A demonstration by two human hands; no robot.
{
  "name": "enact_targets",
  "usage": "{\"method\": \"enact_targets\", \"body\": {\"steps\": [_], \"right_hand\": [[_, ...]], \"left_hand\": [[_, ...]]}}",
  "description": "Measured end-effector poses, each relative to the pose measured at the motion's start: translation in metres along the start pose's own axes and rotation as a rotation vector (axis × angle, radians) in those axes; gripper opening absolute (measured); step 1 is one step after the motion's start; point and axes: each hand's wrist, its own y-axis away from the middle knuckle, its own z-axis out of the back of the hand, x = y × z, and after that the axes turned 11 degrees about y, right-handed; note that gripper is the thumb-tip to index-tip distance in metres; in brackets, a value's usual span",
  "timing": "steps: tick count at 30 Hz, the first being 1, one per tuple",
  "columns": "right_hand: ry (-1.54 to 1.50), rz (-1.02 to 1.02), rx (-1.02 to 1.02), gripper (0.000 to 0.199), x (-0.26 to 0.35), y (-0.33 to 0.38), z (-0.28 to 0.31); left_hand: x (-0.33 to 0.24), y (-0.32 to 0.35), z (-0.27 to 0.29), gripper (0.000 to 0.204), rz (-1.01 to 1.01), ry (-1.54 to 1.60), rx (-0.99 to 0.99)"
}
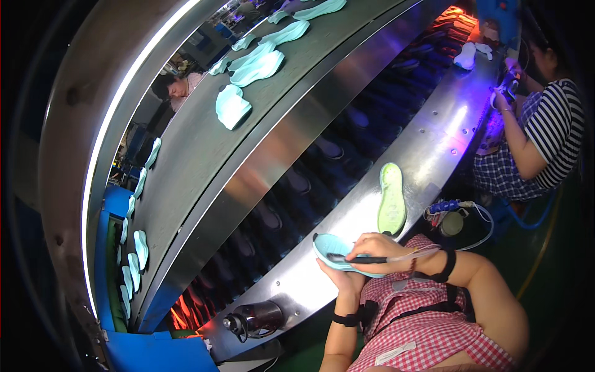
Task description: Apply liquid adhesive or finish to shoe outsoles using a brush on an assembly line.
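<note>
A light blue shoe sole (325,247) rests in my left hand (344,279), which grips it from below, its hollow inner side facing up. My right hand (375,247) is closed around a brush (372,260) with a dark handle, and a thin clear tube runs back from the handle's end. The brush tip touches or hovers just over the sole's inside; I cannot tell which. Beyond my right hand, a yellow-green sole (392,198) with a pale blue rim lies on the metal ledge (353,214).
A dark metal flask (257,319) stands on the ledge at lower left. Past the ledge, dim shoe parts ride in a lit tunnel; above, a belt (204,167) carries several pale blue soles (233,106). At right sits a co-worker (527,130), near a small can (452,223) and hoses.
</note>
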Motion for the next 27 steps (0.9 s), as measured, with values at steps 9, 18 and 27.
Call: {"method": "enact_targets", "body": {"steps": [9,18,27], "right_hand": [[-0.382,-0.261,0.165,0.021,0.009,-0.004,0.047],[-0.505,-0.217,0.138,0.021,0.021,-0.004,0.044],[-0.656,-0.279,0.216,0.019,0.009,-0.003,0.025]], "left_hand": [[-0.015,0.016,-0.032,0.062,0.052,0.11,0.245],[-0.012,0.015,-0.031,0.065,-0.05,0.073,0.24],[0.051,-0.093,-0.008,0.067,0.043,-0.007,0.504]]}}
